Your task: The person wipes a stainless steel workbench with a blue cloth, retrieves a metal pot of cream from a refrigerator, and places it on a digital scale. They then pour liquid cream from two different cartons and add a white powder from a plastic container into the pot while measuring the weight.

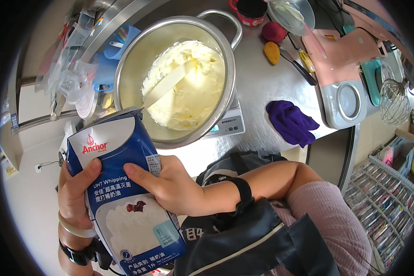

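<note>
My left hand [76,191] and my right hand [172,186] grip a blue and white carton of whipping cream [133,202] from both sides, thumbs on its front. The carton tilts over the near left rim of a large metal bowl [124,60]. From its top corner a broad, pale stream of cream [170,83] arcs into the bowl. There it meets a thick, pale yellow, creamy mass [184,112] with rough, lumpy edges. A scale [230,124] with a lit display shows under the bowl's near right side.
The metal worktop [257,83] holds a crumpled purple cloth [292,123] right of the bowl. Beyond lie a black-handled knife [301,71], a yellow oval object [271,53] and a dark red round one [273,32]. A pink stand mixer [329,64] and a wire whisk [394,101] are farther right.
</note>
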A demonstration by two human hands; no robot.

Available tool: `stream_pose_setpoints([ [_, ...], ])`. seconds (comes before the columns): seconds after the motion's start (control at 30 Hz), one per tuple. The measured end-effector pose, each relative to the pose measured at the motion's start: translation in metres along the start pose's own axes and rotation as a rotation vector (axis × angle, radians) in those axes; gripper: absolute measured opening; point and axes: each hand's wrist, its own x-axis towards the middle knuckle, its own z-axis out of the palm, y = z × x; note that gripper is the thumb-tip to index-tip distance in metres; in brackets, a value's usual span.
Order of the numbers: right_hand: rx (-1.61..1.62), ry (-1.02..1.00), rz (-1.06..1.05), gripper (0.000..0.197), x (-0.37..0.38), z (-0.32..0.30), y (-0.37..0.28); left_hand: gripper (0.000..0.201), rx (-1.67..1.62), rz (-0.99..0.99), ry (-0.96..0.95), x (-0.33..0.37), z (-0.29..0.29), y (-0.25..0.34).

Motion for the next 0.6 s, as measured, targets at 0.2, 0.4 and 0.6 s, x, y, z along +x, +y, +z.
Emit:
stream_pose_setpoints([
  [0.2, 0.100, -0.026, 0.037, 0.026, 0.000, 0.002, -0.005, 0.041, 0.026, 0.005, 0.051, -0.010, 0.002, 0.007],
  [0.4, 0.255, 0.009, 0.057, 0.030, 0.003, 0.004, -0.016, 0.084, 0.073, 0.083, -0.007, -0.040, 0.002, -0.013],
  [0.6, 0.244, -0.166, -0.006, 0.048, 0.006, 0.005, -0.021, 0.077, 0.077, 0.004, 0.112, -0.034, 0.019, 0.008],
])
